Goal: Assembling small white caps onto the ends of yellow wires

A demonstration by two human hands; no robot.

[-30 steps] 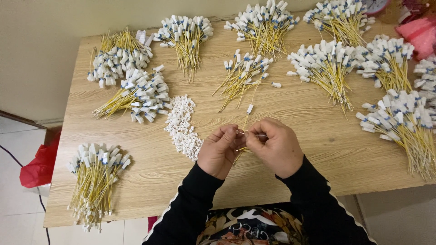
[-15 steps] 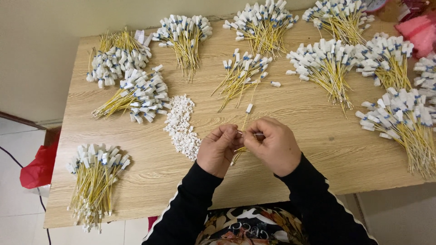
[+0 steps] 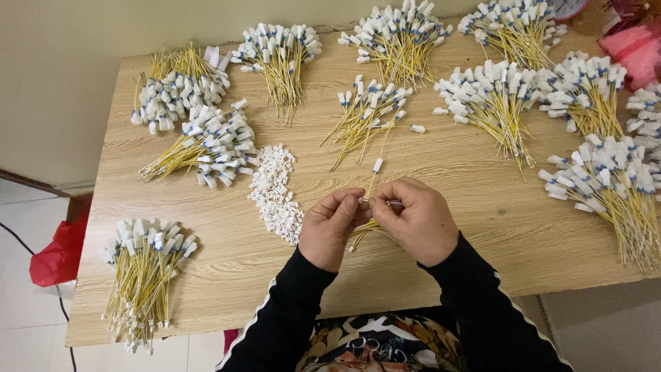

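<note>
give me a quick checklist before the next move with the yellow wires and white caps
1. Left hand and right hand meet over the table: ok.
2. Thin yellow wires pinched between the fingers: ok.
3. Small white part seated on the wire end: cannot tell, fingers hide it.
4. Pile of loose white caps beside the left hand: ok.
5. Finished bundle lies apart from the hands: ok.

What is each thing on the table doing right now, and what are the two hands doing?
left hand: grip pinched on a thin yellow wire.
right hand: pinched on the same wire from the other side.
yellow wire: held just above the table.
small white caps: loose in a heap, left of the hands.
wire bundles: lying flat in separate fans, white ends on.
bottom-left bundle: lying alone near the table edge.
</note>
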